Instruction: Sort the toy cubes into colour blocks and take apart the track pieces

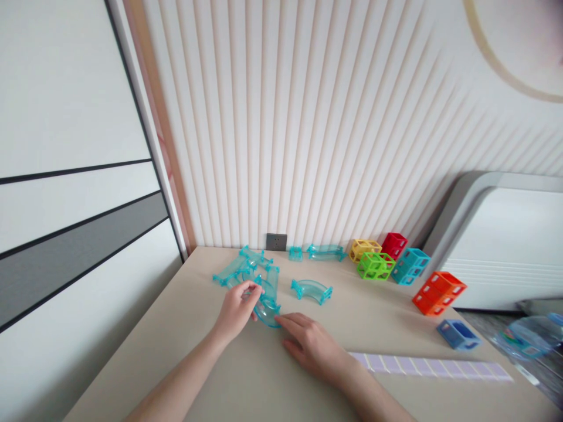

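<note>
My left hand (237, 309) is closed in a pinch on a curved, clear turquoise track piece (267, 310) lying on the beige table (185, 346). My right hand (310, 343) lies flat beside it, fingers stretched out, fingertips touching the lower end of the same curved piece. Just behind my left hand is a pile of several more turquoise track pieces (246, 266). Another curved track piece (311, 290) lies apart to the right.
Along the wall stand a short turquoise piece (295, 253), a straight track (326, 252), and yellow (365, 249), red (394, 244), green (375, 265), teal (411, 265), orange (438, 292) and blue (457, 334) frame blocks. A lilac strip (431, 366) lies near the right.
</note>
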`<state>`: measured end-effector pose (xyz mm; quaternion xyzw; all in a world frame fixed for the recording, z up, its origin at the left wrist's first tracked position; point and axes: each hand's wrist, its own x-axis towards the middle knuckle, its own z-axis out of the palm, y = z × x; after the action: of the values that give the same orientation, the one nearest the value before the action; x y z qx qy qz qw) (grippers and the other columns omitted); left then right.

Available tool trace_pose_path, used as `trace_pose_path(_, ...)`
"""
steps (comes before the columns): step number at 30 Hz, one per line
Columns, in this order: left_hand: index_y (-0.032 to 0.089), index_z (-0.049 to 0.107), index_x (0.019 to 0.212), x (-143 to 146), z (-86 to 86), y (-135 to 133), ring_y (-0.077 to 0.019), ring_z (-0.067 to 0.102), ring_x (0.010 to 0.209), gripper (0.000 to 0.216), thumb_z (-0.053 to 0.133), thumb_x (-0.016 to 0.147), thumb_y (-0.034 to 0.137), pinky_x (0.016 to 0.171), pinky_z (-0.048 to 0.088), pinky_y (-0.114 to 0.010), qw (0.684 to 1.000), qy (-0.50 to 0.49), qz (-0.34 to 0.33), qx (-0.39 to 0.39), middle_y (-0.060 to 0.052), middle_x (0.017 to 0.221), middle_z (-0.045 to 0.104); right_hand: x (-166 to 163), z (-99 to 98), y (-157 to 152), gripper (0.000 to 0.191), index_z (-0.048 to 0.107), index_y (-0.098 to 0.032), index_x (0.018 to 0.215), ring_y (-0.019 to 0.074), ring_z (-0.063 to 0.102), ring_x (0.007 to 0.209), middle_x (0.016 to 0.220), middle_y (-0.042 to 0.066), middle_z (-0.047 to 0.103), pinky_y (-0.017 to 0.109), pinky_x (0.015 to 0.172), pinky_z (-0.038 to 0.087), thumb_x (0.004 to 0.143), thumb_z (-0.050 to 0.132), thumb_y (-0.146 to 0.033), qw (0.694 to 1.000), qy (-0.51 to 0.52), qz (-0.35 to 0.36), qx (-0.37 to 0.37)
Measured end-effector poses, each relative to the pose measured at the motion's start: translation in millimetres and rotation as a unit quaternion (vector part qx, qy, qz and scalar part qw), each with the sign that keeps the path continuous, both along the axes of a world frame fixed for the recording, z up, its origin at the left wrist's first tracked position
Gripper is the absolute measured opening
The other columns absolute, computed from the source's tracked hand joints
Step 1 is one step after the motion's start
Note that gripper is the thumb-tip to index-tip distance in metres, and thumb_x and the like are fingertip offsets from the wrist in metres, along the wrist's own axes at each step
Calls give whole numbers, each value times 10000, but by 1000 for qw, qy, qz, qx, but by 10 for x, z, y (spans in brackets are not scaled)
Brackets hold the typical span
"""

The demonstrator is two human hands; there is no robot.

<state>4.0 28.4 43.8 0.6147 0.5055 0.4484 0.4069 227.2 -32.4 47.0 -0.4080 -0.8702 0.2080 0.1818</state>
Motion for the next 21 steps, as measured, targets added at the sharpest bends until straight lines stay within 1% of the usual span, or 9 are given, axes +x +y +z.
trace_pose_path(3, 173, 656, 797, 18, 24, -9, -149, 631, 485, 448, 522, 868, 594, 429, 537, -272, 999, -34, -12, -35, -78, 893, 760, -11, -43, 18, 536, 547, -224, 1414, 255, 629, 1195, 1309, 104, 659, 361, 1050, 489, 889, 584, -117, 1000, 1, -20, -1)
trace_pose_path(5, 176, 669, 818, 29, 43, -21, -184, 679, 585, 468, 512, 866, 614, 485, 572, -295, 997, -51, -18, -46, -90, 920, 767, -27, -75, 37, 494, 585, -227, 1375, 253, 650, 1148, 1262, 101, 677, 350, 1020, 507, 893, 592, -117, 999, 4, -34, -2)
trace_pose_path(7, 189, 670, 849, 36, 58, -36, -220, 716, 709, 471, 503, 869, 629, 581, 603, -328, 996, -60, -29, -53, -88, 955, 768, -47, -108, 55, 398, 656, -223, 1286, 239, 673, 1089, 1200, 93, 697, 325, 987, 519, 907, 589, -120, 999, 12, -43, -1)
trace_pose_path(9, 206, 654, 869, 38, 65, -48, -229, 728, 758, 466, 480, 885, 639, 677, 604, -355, 997, -50, -38, -54, -76, 985, 768, -66, -137, 68, 290, 723, -217, 1166, 220, 690, 1034, 1141, 84, 714, 294, 953, 526, 934, 570, -133, 999, 23, -46, 4)
trace_pose_path(11, 220, 628, 859, 33, 59, -52, -238, 730, 807, 462, 450, 903, 644, 762, 585, -372, 997, -35, -43, -45, -69, 984, 769, -76, -155, 74, 245, 753, -211, 1078, 206, 699, 995, 1096, 79, 725, 275, 924, 528, 952, 554, -144, 998, 33, -47, 9)
trace_pose_path(14, 228, 598, 844, 21, 31, -45, -251, 717, 863, 478, 406, 915, 660, 828, 559, -391, 997, -34, -48, -41, -72, 981, 770, -73, -156, 74, 242, 742, -208, 1054, 201, 698, 980, 1073, 74, 731, 271, 911, 521, 964, 525, -146, 997, 48, -51, 15)
trace_pose_path(17, 220, 617, 889, 12, -18, -27, -264, 708, 887, 551, 365, 903, 709, 819, 545, -407, 996, -41, -41, -67, -86, 1017, 767, -53, -147, 72, 241, 694, -210, 1079, 205, 691, 997, 1077, 73, 733, 280, 911, 509, 981, 480, -160, 995, 71, -72, 18)
trace_pose_path(19, 207, 636, 910, 14, -59, -11, -286, 697, 941, 618, 378, 864, 767, 804, 546, -408, 994, -67, -27, -84, -103, 1002, 764, -41, -153, 68, 220, 660, -217, 1091, 209, 694, 986, 1068, 71, 736, 287, 891, 505, 991, 466, -191, 991, 86, -97, 13)
trace_pose_path(21, 192, 643, 913, 24, -101, 10, -296, 696, 951, 677, 414, 811, 822, 799, 557, -409, 990, -105, -20, -93, -113, 968, 759, -35, -169, 61, 196, 624, -222, 1092, 204, 704, 911, 993, 62, 741, 283, 824, 506, 1003, 450, -230, 987, 103, -124, -3)
